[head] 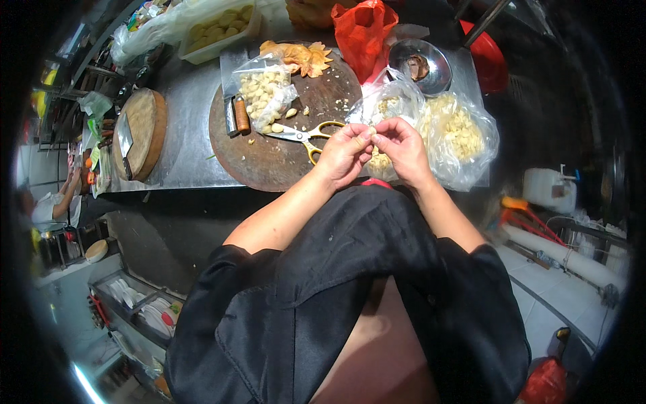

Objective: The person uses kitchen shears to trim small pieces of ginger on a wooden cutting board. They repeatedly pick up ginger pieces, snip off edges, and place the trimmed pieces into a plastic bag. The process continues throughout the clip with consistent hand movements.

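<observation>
My left hand (347, 151) and my right hand (401, 150) meet at the fingertips, pinching a small pale clove (372, 131), which looks like garlic, between them. Yellow-handled scissors (302, 136) lie by my left hand on a round wooden chopping board (272, 166). A clear plastic bag of garlic cloves (262, 93) rests on that board, near a cleaver's wooden handle (242, 116) and a yellowish piece of poultry (303, 58). Beyond and beside my right hand are clear bags, one holding pale peeled cloves (462, 132). Some pale pieces (378, 159) lie below my fingers.
A metal bowl (439, 63) with a brown lump and a red plastic bag (363, 38) stand behind. A plastic tub (219, 33) holds round yellowish items. On the left, a knife (125, 141) lies on a smaller board (151, 136). Another person (53, 204) stands at far left.
</observation>
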The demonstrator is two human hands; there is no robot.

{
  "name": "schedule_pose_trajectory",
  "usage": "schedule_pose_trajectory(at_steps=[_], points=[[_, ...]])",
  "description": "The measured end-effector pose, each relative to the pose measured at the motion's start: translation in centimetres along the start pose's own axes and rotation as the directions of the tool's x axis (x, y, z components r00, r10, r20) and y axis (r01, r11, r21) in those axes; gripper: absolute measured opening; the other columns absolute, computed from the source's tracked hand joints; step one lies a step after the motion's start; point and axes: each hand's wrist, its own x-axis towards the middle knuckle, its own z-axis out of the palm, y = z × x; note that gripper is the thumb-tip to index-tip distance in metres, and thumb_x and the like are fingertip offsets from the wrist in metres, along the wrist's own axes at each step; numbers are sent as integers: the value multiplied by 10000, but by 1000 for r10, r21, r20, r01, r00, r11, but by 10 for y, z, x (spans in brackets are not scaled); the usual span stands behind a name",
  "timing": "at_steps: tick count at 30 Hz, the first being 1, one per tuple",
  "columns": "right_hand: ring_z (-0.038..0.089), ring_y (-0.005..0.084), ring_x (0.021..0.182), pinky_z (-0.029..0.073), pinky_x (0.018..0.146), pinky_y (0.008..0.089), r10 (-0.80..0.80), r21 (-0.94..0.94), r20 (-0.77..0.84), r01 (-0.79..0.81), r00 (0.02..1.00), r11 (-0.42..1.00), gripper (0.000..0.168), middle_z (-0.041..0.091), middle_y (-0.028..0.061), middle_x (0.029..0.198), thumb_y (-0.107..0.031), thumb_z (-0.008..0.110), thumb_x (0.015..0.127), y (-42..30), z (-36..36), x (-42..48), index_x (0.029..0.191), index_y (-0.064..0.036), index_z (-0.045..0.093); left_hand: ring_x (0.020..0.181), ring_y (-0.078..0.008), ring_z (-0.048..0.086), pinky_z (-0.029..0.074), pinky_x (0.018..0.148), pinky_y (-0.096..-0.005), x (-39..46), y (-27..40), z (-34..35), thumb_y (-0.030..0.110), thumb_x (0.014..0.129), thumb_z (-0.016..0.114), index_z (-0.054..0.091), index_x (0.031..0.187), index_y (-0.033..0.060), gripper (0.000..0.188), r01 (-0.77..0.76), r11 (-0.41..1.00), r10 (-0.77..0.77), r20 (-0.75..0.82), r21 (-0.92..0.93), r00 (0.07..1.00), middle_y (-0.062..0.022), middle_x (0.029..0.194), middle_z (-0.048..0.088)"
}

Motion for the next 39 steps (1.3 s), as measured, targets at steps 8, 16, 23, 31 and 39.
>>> schedule_pose_trajectory(at_steps=[8, 16, 23, 31, 39], points=[[639, 100, 798, 531, 714, 243, 21, 126, 94, -33, 995, 992, 144, 675, 47, 943, -49, 695, 927, -9, -10, -8, 1050, -2, 635, 729, -111, 546, 436, 625, -235, -7, 1, 10, 168, 938, 692, 614, 1011, 70, 145, 82, 997, -82, 77, 1, 994, -22, 868, 615], [641, 102, 759, 547, 685, 239, 13, 168, 87, -27, 996, 985, 109, 659, 51, 896, -36, 648, 957, -6, -4, -3, 1049, 3, 603, 736, -107, 525, 418, 633, -238, -2, -2, 11, 237, 990, 614, 598, 1061, 59, 193, 36, 999, -36, 87, 1, 996, -16, 885, 598], [635, 96, 739, 538, 664, 231, -72, -39, -70, 69, 995, 997, 92, 625, 45, 907, -23, 644, 941, -1, 12, -5, 1015, 15, 604, 731, -135, 540, 434, 644, -268, 3, -2, 14, 219, 1039, 498, 593, 1040, 57, 188, 71, 987, -75, -18, -142, 997, -29, 887, 598], [641, 96, 767, 543, 683, 237, -264, -346, 148, 300, 953, 889, 92, 611, 47, 935, 12, 662, 907, -16, 10, -11, 988, 15, 617, 703, -143, 526, 436, 597, -278, -2, 0, 3, 242, 1053, 451, 576, 1036, 63, 219, 85, 975, -77, 47, -204, 996, -57, 894, 590], [639, 98, 775, 557, 699, 238, -40, -20, 4, 40, 999, 999, 200, 627, 53, 956, 18, 668, 909, -6, 8, -15, 1088, 9, 580, 713, -123, 558, 456, 621, -252, -6, 1, 18, 225, 1036, 517, 584, 1028, 66, 172, 103, 990, -99, 48, -98, 994, -60, 927, 637]])
